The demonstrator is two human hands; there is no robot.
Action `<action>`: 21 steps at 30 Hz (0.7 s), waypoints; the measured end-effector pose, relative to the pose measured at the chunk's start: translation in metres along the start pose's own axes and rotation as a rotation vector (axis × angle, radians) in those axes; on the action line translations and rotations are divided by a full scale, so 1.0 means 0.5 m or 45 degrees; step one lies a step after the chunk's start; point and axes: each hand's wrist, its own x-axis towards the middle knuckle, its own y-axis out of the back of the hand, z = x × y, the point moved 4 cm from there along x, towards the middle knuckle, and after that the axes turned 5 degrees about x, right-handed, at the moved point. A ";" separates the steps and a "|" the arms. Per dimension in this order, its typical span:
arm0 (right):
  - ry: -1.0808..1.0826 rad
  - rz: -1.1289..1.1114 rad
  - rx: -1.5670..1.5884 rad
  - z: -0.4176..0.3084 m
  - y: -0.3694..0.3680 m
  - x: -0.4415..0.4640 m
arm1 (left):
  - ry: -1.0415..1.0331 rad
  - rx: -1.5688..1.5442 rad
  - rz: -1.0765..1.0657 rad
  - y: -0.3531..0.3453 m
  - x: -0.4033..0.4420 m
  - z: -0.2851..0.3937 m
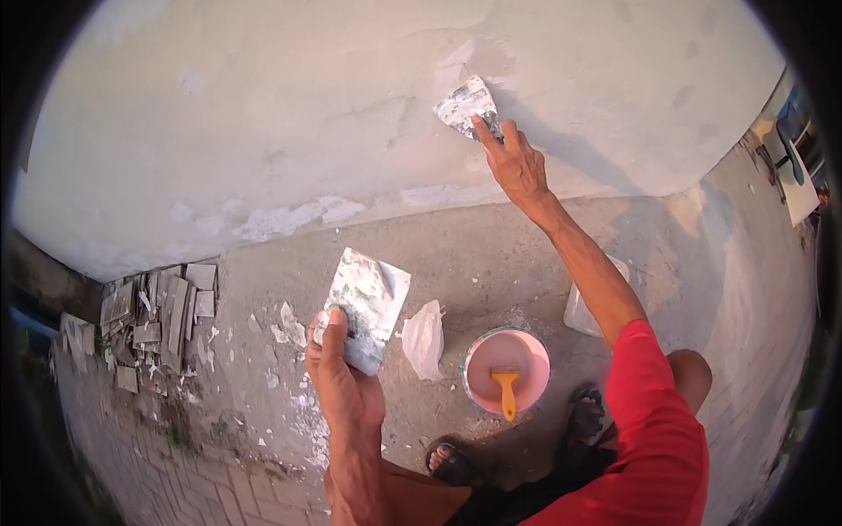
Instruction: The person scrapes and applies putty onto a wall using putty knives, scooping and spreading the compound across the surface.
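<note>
My right hand [516, 167] grips a putty knife [469, 107] with a wide, putty-smeared blade. Its blade lies against the pale wall [307, 105], at a patch of whitish filler [474, 60]. Lower down and to the left, my left hand [338, 364] holds a flat rectangular plate [373, 302], thumb on top and fingers beneath. White putty is heaped on the plate's upper part, with dark smears near the thumb. The handle of the putty knife is mostly hidden by my right hand.
A pink-white bucket [469, 381] with a yellow-handled brush [506, 392] stands near my sandalled feet. Beside it lies a crumpled white bag [424, 342]. A pale lid-like object [583, 311] is under my right forearm. Broken tile pieces [175, 316] are piled at left.
</note>
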 end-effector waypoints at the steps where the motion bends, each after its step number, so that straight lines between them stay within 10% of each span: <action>1: 0.007 -0.047 -0.024 0.008 0.004 0.002 | -0.005 0.005 -0.005 0.002 0.003 0.002; 12: -0.060 -0.210 -0.162 0.116 0.012 -0.071 | 0.023 0.050 0.029 -0.011 0.021 0.008; 17: -0.635 -0.294 0.321 0.086 0.022 -0.148 | -0.001 0.019 0.018 -0.010 0.012 -0.005; 21: -0.561 -0.081 0.484 -0.005 0.037 -0.059 | 0.000 0.026 0.017 -0.006 0.017 -0.005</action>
